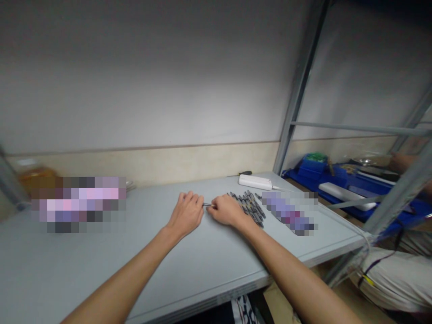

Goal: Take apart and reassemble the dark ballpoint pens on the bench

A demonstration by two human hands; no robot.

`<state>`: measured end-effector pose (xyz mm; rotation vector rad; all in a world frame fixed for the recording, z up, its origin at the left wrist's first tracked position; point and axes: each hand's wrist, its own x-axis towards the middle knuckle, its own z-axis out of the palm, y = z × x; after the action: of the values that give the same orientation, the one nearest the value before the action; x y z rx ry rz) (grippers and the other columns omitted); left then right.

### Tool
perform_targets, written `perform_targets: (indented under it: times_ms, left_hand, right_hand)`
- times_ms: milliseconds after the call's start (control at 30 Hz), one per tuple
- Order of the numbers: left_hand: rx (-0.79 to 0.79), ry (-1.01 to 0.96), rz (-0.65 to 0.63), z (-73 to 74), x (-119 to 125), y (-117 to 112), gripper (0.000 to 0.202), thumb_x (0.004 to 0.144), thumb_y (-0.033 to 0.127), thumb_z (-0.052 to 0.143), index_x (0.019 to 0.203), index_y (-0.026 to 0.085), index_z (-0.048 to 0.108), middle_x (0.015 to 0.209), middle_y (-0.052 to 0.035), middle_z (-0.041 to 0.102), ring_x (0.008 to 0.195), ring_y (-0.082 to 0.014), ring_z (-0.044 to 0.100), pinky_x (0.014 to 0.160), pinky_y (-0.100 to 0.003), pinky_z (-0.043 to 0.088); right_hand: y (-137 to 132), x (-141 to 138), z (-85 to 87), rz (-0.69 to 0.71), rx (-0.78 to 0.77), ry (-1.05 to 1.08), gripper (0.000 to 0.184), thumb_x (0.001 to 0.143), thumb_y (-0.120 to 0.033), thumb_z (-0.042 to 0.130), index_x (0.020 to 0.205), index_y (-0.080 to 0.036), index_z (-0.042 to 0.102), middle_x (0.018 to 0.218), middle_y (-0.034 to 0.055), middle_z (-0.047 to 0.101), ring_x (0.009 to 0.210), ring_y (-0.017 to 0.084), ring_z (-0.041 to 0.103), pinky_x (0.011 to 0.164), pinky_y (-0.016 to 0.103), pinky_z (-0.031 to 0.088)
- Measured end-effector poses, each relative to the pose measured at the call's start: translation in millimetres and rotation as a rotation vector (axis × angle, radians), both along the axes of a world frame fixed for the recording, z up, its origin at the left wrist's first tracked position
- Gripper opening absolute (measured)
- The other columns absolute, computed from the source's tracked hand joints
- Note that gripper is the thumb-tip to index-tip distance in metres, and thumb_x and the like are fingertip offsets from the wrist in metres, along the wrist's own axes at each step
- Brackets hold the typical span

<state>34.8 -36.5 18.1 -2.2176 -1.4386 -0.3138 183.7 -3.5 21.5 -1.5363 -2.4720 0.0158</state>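
Observation:
My left hand (188, 210) is closed near the middle of the table, its fingers around one end of a thin pen (207, 204). My right hand (227, 209) pinches the pen's other end, so only a short slim, dark and silvery length shows between the two hands. The rest of it is hidden by my fingers. Just right of my right hand lies a pile of grey-black pens (251, 208), side by side in slanted rows; my right hand covers part of it.
Behind the pens are a white elongated device (255, 182) with a cable and a dark-handled screwdriver (245, 173). Blurred-out items lie left and right on the grey table (151, 265). A metal post (293, 108) rises at the right; beyond it, blue trays (312, 168) and a seated person's leg (398, 279).

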Motion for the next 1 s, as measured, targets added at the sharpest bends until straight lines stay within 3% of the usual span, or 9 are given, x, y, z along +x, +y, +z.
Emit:
perform_targets:
  times_ms: [133, 267, 433, 533, 633, 733, 833, 900, 1000]
  left_hand:
    - [-0.09, -0.057, 0.139, -3.8, 7, 1, 0.023, 0.081, 0.018, 0.039, 0.082, 0.013, 0.062, 0.075, -0.0142, 0.064, 0.077, -0.027, 0.057, 0.073, -0.039, 0.037]
    - [-0.159, -0.142, 0.287, -1.3, 11, -2, 0.029, 0.078, 0.02, 0.038, 0.075, 0.015, 0.067, 0.071, -0.0154, 0.067, 0.069, -0.0277, 0.061, 0.064, -0.036, 0.04]
    - [-0.276, -0.279, 0.349, -0.6, 6, -3, 0.027, 0.073, 0.022, 0.042, 0.072, 0.016, 0.068, 0.072, -0.0147, 0.067, 0.065, -0.025, 0.061, 0.054, -0.03, 0.037]
    - [-0.492, -0.414, 0.262, -2.5, -1, 1, 0.023, 0.071, 0.021, 0.043, 0.062, 0.015, 0.064, 0.058, -0.0089, 0.062, 0.053, -0.0184, 0.056, 0.047, -0.025, 0.03]
    - [-0.628, -0.551, 0.071, -5.2, -8, 5, 0.027, 0.076, 0.029, 0.043, 0.058, 0.015, 0.058, 0.05, -0.0018, 0.053, 0.049, -0.0142, 0.048, 0.046, -0.023, 0.026]
    - [-0.439, -0.669, -0.06, -7.1, -12, 6, 0.028, 0.08, 0.04, 0.042, 0.075, 0.016, 0.056, 0.061, 0.0001, 0.054, 0.058, -0.0148, 0.048, 0.053, -0.023, 0.031]
    - [-0.253, -0.684, -0.193, -5.1, -15, 6, 0.024, 0.082, 0.036, 0.04, 0.084, 0.017, 0.054, 0.073, -0.0027, 0.056, 0.069, -0.0168, 0.049, 0.063, -0.026, 0.034]
    - [-0.247, -0.663, -0.256, -2.0, -17, 7, 0.026, 0.084, 0.033, 0.036, 0.08, 0.017, 0.057, 0.071, -0.0033, 0.055, 0.069, -0.0169, 0.048, 0.065, -0.026, 0.033]
    - [-0.366, -0.687, -0.238, 1.1, -20, 9, 0.034, 0.084, 0.035, 0.035, 0.069, 0.016, 0.059, 0.056, 0.0003, 0.049, 0.055, -0.0142, 0.043, 0.056, -0.025, 0.028]
  right_hand:
    - [-5, -5, -0.6, -0.047, 0.069, -0.074, 0.04, 0.083, -0.041, 0.039, 0.09, -0.014, 0.068, 0.088, 0.0169, 0.066, 0.082, 0.025, 0.062, 0.068, 0.031, 0.042]
    - [-8, -8, 0.2, -0.01, 0.124, -0.103, 0.049, 0.09, -0.04, 0.027, 0.093, -0.013, 0.068, 0.085, 0.019, 0.066, 0.082, 0.027, 0.063, 0.069, 0.033, 0.043]
    - [-11, -11, 4.1, 0.074, 0.174, -0.143, 0.051, 0.092, -0.036, 0.021, 0.092, -0.014, 0.067, 0.082, 0.0177, 0.067, 0.081, 0.025, 0.063, 0.067, 0.031, 0.043]
    - [-12, -11, 6.6, 0.13, 0.236, -0.157, 0.049, 0.093, -0.034, 0.022, 0.091, -0.013, 0.066, 0.082, 0.0172, 0.067, 0.084, 0.022, 0.062, 0.069, 0.029, 0.042]
    - [-10, -11, 7.1, 0.123, 0.256, -0.151, 0.045, 0.093, -0.031, 0.025, 0.09, -0.014, 0.066, 0.081, 0.0161, 0.067, 0.085, 0.022, 0.062, 0.069, 0.029, 0.042]
    - [-5, -8, 6.0, 0.001, 0.207, -0.137, 0.043, 0.092, -0.033, 0.028, 0.091, -0.014, 0.067, 0.081, 0.0162, 0.067, 0.081, 0.023, 0.063, 0.067, 0.03, 0.043]
    - [1, -2, 5.1, -0.11, 0.159, -0.123, 0.047, 0.091, -0.038, 0.027, 0.094, -0.014, 0.067, 0.085, 0.0176, 0.066, 0.082, 0.025, 0.063, 0.068, 0.032, 0.043]
    - [4, 2, 4.8, -0.125, 0.143, -0.12, 0.048, 0.091, -0.04, 0.026, 0.095, -0.015, 0.067, 0.085, 0.0174, 0.066, 0.083, 0.026, 0.063, 0.069, 0.033, 0.043]
    - [4, 4, 4.5, -0.097, 0.135, -0.111, 0.048, 0.09, -0.042, 0.027, 0.095, -0.016, 0.067, 0.085, 0.0171, 0.066, 0.085, 0.027, 0.062, 0.07, 0.034, 0.043]
